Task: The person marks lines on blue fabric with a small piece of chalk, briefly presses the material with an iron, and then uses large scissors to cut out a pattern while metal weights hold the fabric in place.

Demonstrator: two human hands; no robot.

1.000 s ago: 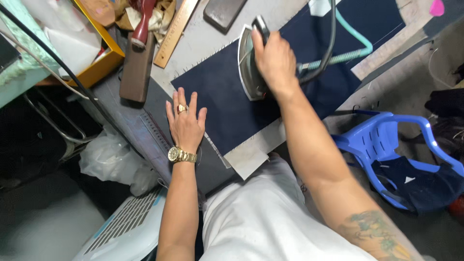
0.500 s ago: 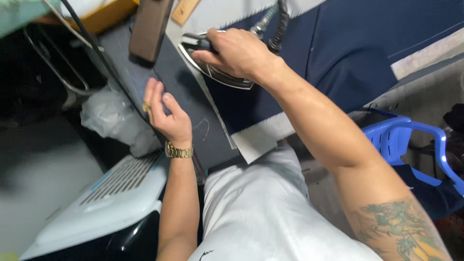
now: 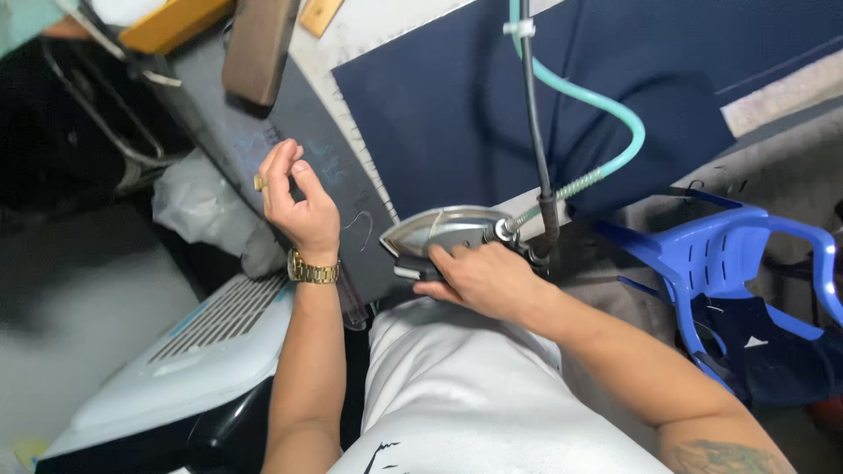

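Note:
My right hand (image 3: 483,279) grips the handle of a silver steam iron (image 3: 439,233), held at the near edge of the table close to my body. A black cord (image 3: 532,114) and a teal hose (image 3: 606,110) run up from the iron. Navy blue fabric (image 3: 457,114) lies flat on the table beyond it. My left hand (image 3: 297,200), wearing a ring and a gold watch, hovers with curled fingers over the dark grey table edge (image 3: 329,184), holding nothing.
A blue plastic chair (image 3: 746,263) stands at the right. A brown wooden block (image 3: 257,48) and a yellow box (image 3: 162,19) sit at the table's far left. A white plastic bag (image 3: 198,211) and a white appliance (image 3: 184,351) lie below left.
My right hand pulled the iron off the navy fabric back toward my body. My left hand lifted off the table and curled its fingers.

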